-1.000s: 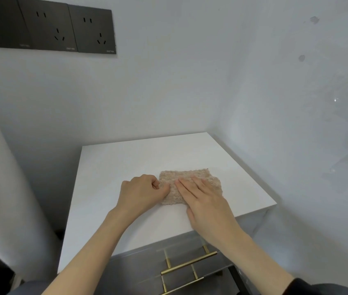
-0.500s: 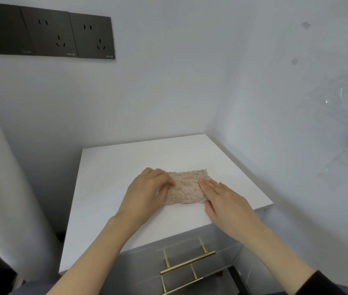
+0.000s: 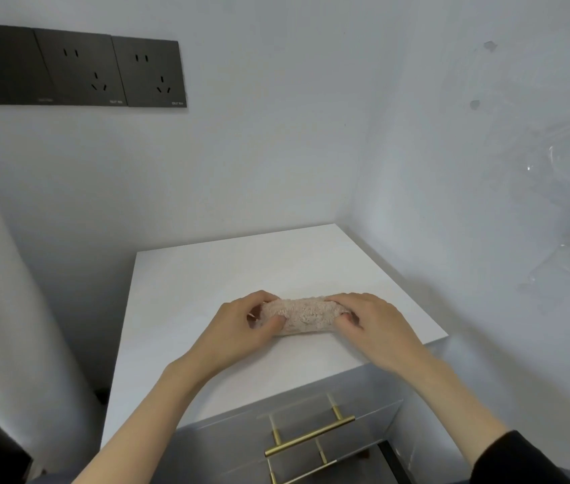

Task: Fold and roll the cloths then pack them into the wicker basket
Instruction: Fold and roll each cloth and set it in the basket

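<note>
Left hand [image 3: 238, 326] and right hand [image 3: 377, 326] close together — fingers curled.

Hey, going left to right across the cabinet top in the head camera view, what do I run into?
left hand gripping one end → rolled beige cloth → right hand gripping the other end, all low over the white cabinet top.

White cabinet top [image 3: 206, 281]: sits in the far right corner where two walls meet, with grey drawer fronts [image 3: 227, 445] and a brass handle [image 3: 309, 436] below the near edge. Carries a single beige, fluffy cloth [image 3: 306, 316], rolled up, lying left to right toward the near right side.
</note>
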Action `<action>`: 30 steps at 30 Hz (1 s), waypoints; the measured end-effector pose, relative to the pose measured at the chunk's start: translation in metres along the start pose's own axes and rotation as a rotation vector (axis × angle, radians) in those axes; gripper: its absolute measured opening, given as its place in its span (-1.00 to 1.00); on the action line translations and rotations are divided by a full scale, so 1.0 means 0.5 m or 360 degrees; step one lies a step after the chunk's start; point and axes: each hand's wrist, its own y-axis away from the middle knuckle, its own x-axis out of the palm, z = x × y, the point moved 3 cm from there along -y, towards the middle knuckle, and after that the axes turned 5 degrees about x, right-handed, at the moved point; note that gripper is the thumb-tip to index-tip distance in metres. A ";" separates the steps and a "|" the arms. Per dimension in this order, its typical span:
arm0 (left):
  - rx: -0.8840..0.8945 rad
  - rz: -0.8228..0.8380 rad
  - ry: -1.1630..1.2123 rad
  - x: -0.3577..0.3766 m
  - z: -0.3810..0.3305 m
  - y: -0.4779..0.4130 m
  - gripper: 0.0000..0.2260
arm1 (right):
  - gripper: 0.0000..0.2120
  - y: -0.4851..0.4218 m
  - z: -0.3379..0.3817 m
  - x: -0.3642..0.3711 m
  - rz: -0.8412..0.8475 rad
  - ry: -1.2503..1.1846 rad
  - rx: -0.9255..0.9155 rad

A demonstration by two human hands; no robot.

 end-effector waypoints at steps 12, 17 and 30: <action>-0.0446 -0.0069 -0.0480 0.009 0.013 -0.045 -0.68 | -0.75 -0.067 -0.005 0.018 0.0253 -0.0081 0.0195; -0.0584 0.0260 -0.0480 -0.001 0.035 -0.065 -0.57 | -0.85 -0.079 0.001 0.009 0.0394 -0.0018 0.0256; -0.0376 0.0259 -0.0397 0.002 0.009 -0.047 -0.69 | -0.84 -0.076 0.019 0.007 0.0326 0.0281 0.0211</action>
